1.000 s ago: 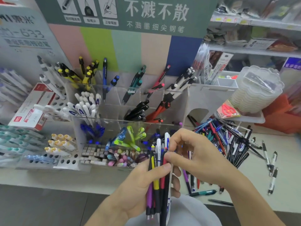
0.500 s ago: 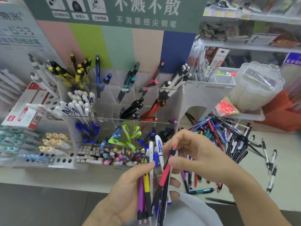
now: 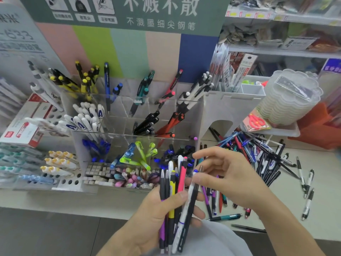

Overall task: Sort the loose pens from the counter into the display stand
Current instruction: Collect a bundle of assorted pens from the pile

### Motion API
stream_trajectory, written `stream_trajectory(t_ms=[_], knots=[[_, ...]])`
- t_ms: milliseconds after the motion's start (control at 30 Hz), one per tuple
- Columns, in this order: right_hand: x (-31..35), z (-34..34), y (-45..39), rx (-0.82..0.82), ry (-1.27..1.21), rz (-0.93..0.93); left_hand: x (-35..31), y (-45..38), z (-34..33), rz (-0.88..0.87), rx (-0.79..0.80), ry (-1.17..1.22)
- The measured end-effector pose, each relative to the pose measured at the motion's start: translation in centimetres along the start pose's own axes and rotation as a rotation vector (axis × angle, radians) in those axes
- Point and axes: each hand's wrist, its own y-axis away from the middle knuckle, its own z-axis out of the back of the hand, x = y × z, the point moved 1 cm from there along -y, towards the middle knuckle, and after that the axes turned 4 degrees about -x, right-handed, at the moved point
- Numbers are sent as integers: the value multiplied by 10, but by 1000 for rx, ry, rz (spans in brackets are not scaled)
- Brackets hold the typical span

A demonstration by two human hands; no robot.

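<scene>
Clearly the pens are light, stiff and smooth-barrelled, so they slide against one another easily; by my judgement a single pen is best taken near its upper end, at the clip or just under the cap, where it stands free of its neighbours and can be drawn straight out.

The left hand (image 3: 156, 217) grips a bundle of pens (image 3: 174, 202) at about six o'clock in the view, fingers curled round the barrels from behind and the thumb pressed across the front. The bundle stands nearly upright, tips fanning slightly; a yellow-and-black pen (image 3: 172, 193) and a pink-red pen (image 3: 182, 179) show among dark ones. Held this loosely fanned, the outer pens could slip downward if the thumb eases.

The right hand (image 3: 230, 174), just toward three o'clock of the bundle, has its fingers partly spread and lightly bent. Its thumb and forefinger seem to meet at the top of a dark pen with a blue cap end (image 3: 196, 177), which leans out from the bundle; whether they truly pinch it or only touch it I cannot tell, since that spot is blurred.

The clear acrylic display stand (image 3: 132, 115) sits at eleven to twelve o'clock, its compartments already holding sorted groups. The loose pile of pens (image 3: 258, 156) lies on the counter (image 3: 323, 182) at two to three o'clock, well apart from the stand's open slots.
</scene>
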Motion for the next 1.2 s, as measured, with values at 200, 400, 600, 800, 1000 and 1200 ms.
stream_trajectory(t_ms=[200, 400, 600, 800, 1000, 1200], knots=[[2, 17, -2, 72, 57, 13, 3, -3, 4, -10, -1, -96], [8, 18, -5, 83, -3, 94, 7, -8, 8, -39, 79, -108], [16, 35, -2, -411, -325, 72, 11, -12, 15, -53, -38, -39], [-8, 5, 19, 60, -127, -191, 15, -22, 9, -125, -206, 126], [-8, -21, 22, 327, 242, -150, 22, -27, 7, -166, -325, -161], [-18, 0, 15, 386, 277, -161, 21, -28, 15, -215, -339, -215]])
